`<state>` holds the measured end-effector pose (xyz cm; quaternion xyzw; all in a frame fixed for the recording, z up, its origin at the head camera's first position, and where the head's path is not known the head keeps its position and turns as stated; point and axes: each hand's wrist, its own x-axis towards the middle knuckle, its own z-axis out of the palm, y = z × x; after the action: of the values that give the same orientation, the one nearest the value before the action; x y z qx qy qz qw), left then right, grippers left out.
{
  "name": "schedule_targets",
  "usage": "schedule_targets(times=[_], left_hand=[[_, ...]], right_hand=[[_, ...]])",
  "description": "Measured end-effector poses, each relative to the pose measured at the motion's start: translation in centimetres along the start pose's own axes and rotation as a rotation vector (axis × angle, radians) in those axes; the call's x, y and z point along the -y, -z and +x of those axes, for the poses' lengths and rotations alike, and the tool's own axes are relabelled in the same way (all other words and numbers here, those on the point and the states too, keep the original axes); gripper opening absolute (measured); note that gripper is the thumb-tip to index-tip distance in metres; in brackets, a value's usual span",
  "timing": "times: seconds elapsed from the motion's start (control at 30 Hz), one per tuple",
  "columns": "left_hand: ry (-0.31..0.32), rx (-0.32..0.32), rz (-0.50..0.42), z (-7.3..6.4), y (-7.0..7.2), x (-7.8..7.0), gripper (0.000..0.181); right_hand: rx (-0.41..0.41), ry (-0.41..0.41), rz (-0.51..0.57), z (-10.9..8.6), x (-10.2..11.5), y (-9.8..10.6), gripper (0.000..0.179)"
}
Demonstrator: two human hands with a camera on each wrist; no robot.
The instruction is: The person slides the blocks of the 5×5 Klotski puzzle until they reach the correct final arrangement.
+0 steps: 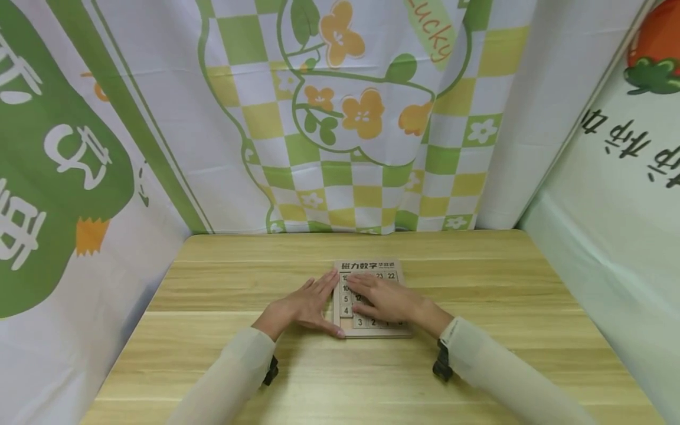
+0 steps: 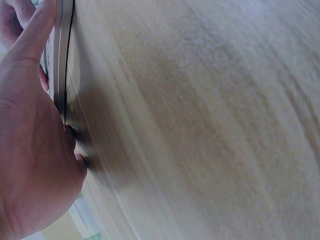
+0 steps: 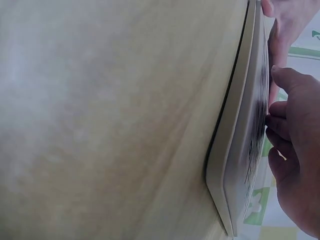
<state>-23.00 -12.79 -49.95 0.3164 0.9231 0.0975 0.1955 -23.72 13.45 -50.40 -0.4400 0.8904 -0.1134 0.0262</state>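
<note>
A wooden sliding number puzzle lies flat on the table, with dark characters printed along its far edge. Square numbered tiles fill most of its frame; 10, 5 and 4 show in the left column, and a bare slot sits at the near left corner. My left hand spreads along the left side, fingertips at the frame's far left edge and thumb at its near left corner. The right hand reaches over from the right, its fingertips touching tiles near the left columns. It covers many of the middle tiles.
The wooden table extends around the puzzle on all sides. A checked, flowered cloth hangs behind its far edge, and printed white cloths hang at left and right. Each wrist wears a black band below a pale sleeve.
</note>
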Motion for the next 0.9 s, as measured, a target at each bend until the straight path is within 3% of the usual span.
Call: schedule_targets(times=[0.37, 0.9], left_hand=[[-0.011, -0.01, 0.005, 0.0, 0.2, 0.0, 0.135], [-0.006, 0.002, 0.001, 0.1, -0.1, 0.0, 0.137]], right_hand=[[-0.022, 0.059, -0.024, -1.7, 1.7, -0.2, 0.064], [-0.007, 0.046, 0.047, -3.0, 1.5, 0.6, 0.06]])
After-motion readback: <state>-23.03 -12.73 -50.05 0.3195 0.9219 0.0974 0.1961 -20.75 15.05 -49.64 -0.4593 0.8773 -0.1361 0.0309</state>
